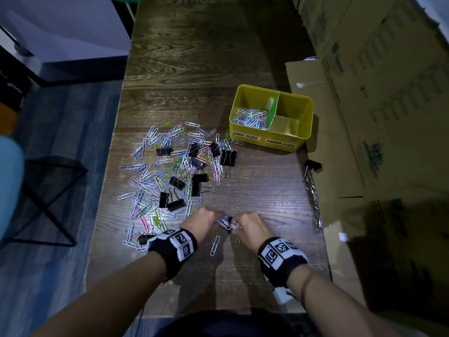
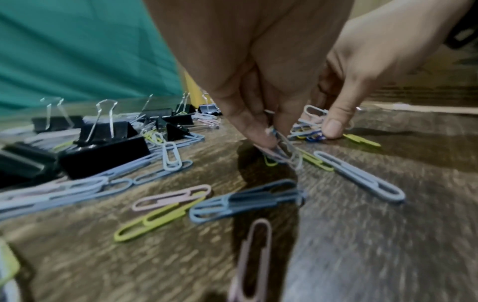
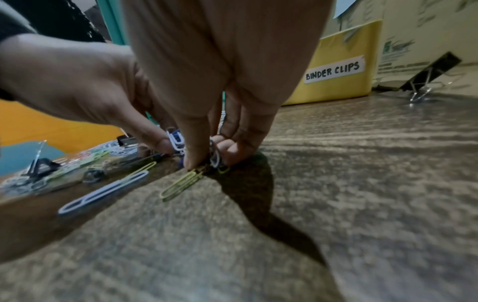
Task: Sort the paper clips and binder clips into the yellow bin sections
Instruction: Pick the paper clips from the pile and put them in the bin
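Hands meeting low at the near edge of the worktop (image 1: 243, 57), roughly 6 o'clock from the big scatter. Left hand (image 1: 202, 218) pinching a small bunch of paper clips (image 2: 282, 153) between thumb and fingers (image 2: 258, 132), fingertips pressing down close to the wood. Right hand (image 1: 250, 223) curling its fingers (image 3: 196, 155) round another little bundle of clips (image 3: 214, 157), thumb tip pressing beside it, a yellow-green clip (image 3: 181, 185) trailing out from under the pinch and lying flat. Two bundles sitting just beside each other between the hands, touching or nearly so; not possible to tell which.

Lying loose near the wrists: a pale blue clip (image 1: 215, 245) and a small yellow one (image 1: 237, 240), both at about 6 o'clock from the pinched bundles.

Spreading across the worktop from 9 to 12 o'clock of the hands: mixed pile of pastel paper clips (image 1: 150, 176) with black binder clips (image 1: 176, 204) tangled among them, several standing with wire handles up.

Sitting at about 1 o'clock from the hands, well apart: yellow bin (image 1: 286, 139), split by a green divider (image 1: 273, 113). Left section, labelled PAPER CLIPS, holding a heap of clips (image 1: 250, 117); right section, labelled BINDER CLIPS, showing only bare floor. One stray binder clip (image 1: 312, 166) lying at 3 o'clock of the pile, against the cardboard boxes (image 1: 364, 117) along the right edge.
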Tool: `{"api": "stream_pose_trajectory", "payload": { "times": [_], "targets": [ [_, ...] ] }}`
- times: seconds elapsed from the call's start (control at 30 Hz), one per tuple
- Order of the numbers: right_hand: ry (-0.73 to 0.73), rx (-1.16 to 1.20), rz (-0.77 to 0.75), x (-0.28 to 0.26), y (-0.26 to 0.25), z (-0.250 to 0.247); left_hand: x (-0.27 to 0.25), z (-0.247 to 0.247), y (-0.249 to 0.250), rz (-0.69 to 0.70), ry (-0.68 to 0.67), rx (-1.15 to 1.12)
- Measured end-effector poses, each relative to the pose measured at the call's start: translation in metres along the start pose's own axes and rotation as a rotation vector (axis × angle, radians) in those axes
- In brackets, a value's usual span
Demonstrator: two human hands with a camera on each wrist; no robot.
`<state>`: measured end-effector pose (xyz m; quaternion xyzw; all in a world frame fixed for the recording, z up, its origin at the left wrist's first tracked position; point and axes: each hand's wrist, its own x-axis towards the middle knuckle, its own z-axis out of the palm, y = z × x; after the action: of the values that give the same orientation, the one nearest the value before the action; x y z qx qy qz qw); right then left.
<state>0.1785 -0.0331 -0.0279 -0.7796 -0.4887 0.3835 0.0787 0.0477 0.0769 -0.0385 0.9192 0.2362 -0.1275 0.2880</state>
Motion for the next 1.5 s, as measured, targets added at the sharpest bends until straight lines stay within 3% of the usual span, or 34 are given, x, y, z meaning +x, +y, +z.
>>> {"api": "stream_pose_trajectory", "payload": {
  "times": [0.1, 0.27, 0.5, 0.7, 0.83, 0.93, 1.07, 1.2, 1.33, 1.4, 1.5],
  "targets": [
    [-0.041, 0.018, 0.014, 0.005, 0.000, -0.003, -0.002, -0.003, -0.005, -0.043, 0.121, -0.146],
    [-0.029, 0.063, -0.009, 0.006, 0.004, -0.007, 0.000, -0.008, -0.010, -0.209, 0.106, -0.403],
    [-0.003, 0.511, 0.105, 0.015, 0.023, -0.009, 0.005, -0.024, -0.019, -0.557, 0.140, -1.087],
    [0.067, 0.962, 0.128, 0.015, 0.023, -0.028, 0.025, -0.064, -0.013, -0.443, 0.177, -1.306],
    [0.188, 1.060, 0.099, 0.013, 0.013, -0.059, 0.060, -0.117, 0.004, -0.334, 0.150, -1.357],
    [0.245, 1.093, 0.065, 0.013, 0.005, -0.091, 0.099, -0.153, 0.014, -0.272, 0.215, -1.338],
    [0.320, 1.033, -0.021, 0.017, -0.006, -0.140, 0.158, -0.177, 0.026, -0.346, 0.370, -1.231],
    [0.386, 0.981, -0.079, 0.036, -0.011, -0.184, 0.204, -0.172, 0.027, -0.409, 0.362, -0.980],
    [0.484, 0.878, -0.075, 0.079, 0.000, -0.218, 0.212, -0.165, 0.018, -0.351, 0.235, -0.641],
    [0.507, 0.763, -0.041, 0.103, 0.006, -0.228, 0.201, -0.166, 0.020, -0.324, 0.326, -0.696],
    [0.488, 0.531, 0.023, 0.133, 0.006, -0.231, 0.169, -0.166, 0.031, -0.296, 0.479, -1.000]
  ]
}}
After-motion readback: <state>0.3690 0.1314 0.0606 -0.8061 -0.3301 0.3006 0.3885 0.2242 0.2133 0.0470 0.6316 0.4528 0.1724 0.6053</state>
